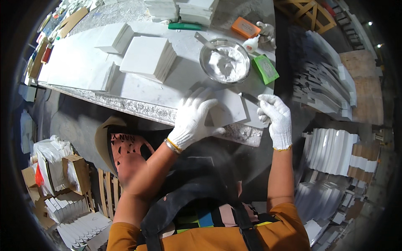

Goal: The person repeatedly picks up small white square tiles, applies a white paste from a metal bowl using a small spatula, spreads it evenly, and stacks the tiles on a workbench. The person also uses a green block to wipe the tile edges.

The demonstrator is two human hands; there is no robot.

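Note:
My left hand (192, 115), in a white knit glove, is at the left side of a square white tile (230, 108) near the table's front edge. Its index finger and thumb span the tile's corner, gripping it. A small putty knife (250, 98) with a dark, narrow blade is pinched in my gloved right hand (274, 117), its tip beside the tile's upper right corner. Beyond the tile stands a metal bowl (202, 69) of white paste (226, 65), with a scraper (205, 41) resting in it.
Stacked white tiles (144, 56) stand left of the bowl. Right of it are a green box (265, 69), an orange box (246, 27) and a small white bottle (251, 44). A green strip-shaped object (184, 26) lies farther back. Stacked pieces (331, 150) stand beyond the table's right side.

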